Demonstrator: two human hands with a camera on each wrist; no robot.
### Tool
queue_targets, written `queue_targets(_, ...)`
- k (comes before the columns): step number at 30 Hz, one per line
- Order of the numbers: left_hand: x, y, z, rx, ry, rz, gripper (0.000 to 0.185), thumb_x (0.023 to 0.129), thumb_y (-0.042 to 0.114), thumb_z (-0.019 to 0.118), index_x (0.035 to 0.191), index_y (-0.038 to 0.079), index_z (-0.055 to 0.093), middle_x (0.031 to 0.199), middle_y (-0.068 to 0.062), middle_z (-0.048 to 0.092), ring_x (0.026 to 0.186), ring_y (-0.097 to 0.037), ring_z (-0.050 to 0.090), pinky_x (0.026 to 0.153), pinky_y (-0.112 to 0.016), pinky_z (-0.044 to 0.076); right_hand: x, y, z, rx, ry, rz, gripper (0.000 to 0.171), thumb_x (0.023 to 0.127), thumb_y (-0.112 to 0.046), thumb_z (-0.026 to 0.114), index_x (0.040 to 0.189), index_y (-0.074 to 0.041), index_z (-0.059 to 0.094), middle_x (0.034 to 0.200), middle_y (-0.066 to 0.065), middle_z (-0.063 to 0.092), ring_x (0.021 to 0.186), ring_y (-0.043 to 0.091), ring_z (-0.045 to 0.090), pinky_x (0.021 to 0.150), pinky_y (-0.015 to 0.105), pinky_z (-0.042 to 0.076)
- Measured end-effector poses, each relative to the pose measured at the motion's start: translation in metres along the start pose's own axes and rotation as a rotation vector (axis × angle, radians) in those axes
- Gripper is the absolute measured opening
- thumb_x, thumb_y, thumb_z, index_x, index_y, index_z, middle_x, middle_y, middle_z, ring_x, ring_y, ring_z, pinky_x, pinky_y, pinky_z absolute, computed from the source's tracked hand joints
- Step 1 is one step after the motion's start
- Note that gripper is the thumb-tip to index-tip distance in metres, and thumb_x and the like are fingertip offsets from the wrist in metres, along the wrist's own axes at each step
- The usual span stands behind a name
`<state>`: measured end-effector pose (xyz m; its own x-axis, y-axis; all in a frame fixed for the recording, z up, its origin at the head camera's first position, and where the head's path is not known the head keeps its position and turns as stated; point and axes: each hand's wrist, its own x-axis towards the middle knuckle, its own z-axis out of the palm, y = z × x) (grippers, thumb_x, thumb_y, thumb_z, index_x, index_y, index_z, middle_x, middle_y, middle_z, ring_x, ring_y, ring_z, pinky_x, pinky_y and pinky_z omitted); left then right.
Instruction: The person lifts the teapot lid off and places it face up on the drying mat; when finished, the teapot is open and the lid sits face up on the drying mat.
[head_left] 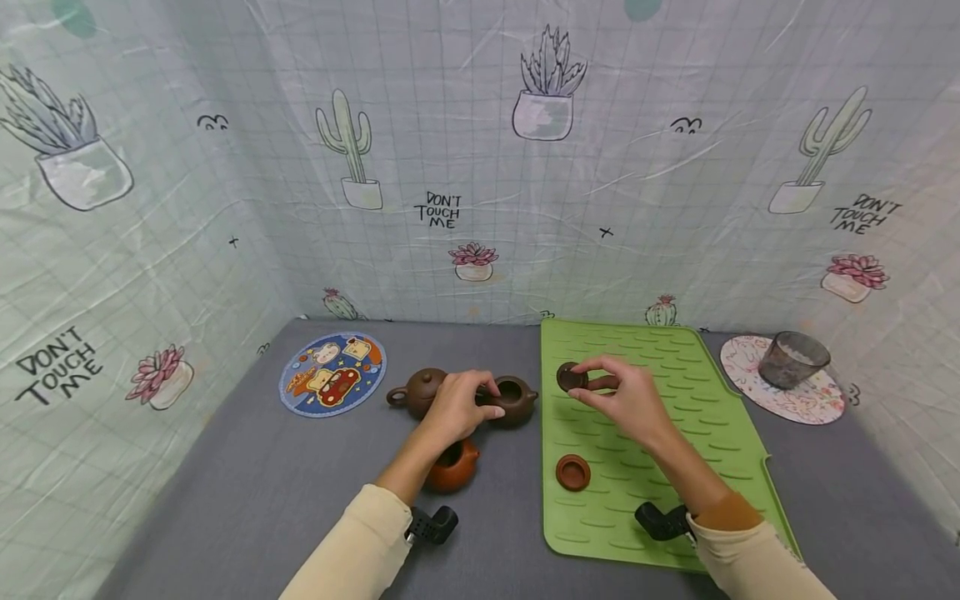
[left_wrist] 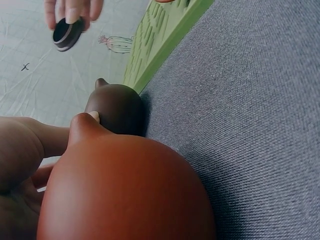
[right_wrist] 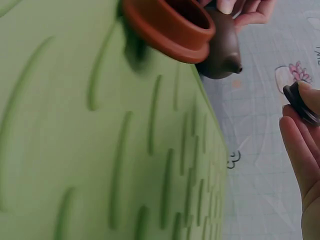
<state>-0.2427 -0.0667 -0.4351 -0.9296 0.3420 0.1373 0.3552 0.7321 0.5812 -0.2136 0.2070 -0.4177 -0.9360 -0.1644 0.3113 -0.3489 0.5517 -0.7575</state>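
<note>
A ridged green mat [head_left: 675,433], grey tablecloth [head_left: 262,492], and seemingly dark-brown and reddish-orange teapots [head_left: 516,400].

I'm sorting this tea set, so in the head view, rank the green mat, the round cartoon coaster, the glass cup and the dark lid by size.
Largest to smallest:
1. green mat
2. round cartoon coaster
3. glass cup
4. dark lid, pinched in the right hand

1. I see my right hand [right_wrist: 302,165] at the right edge. Its fingertips [right_wrist: 292,130] pinch a dark lid [right_wrist: 300,102].
2. A green mat [right_wrist: 100,150] with raised lines fills the left side.
3. An orange lid [right_wrist: 170,27] lies upside down on the mat.
4. A brown teapot [right_wrist: 222,50] sits behind it, with fingers on top.
</note>
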Motion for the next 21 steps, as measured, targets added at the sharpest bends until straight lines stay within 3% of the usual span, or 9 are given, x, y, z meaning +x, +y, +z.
queue_targets(16,-0.001,0.000,0.001,-0.002,-0.016,-0.024,0.017,0.083,0.023,0.085,0.096,0.019,0.074,0.119,-0.007,0.075,0.111,-0.030,0.069,0.095,-0.047,0.055,-0.010,0.018,0.014,-0.103,-0.200,0.047,0.028,0.088,-0.006,0.078,0.114,-0.012,0.072,0.121,0.016,0.073,0.092,0.027,0.078,0.063,0.023,0.057)
queue_targets(21,0.001,0.002,-0.001,-0.002,-0.004,-0.023,0.018,0.083,0.023,0.085,0.096,0.019,0.074,0.118,-0.007,0.075,0.110,-0.030,0.069,0.095,-0.047,0.055,-0.007,0.021,0.016,-0.146,-0.245,0.067,0.027,0.088,-0.003,0.076,0.113,-0.012,0.072,0.121,0.014,0.073,0.095,0.028,0.077,0.074,0.031,0.062)
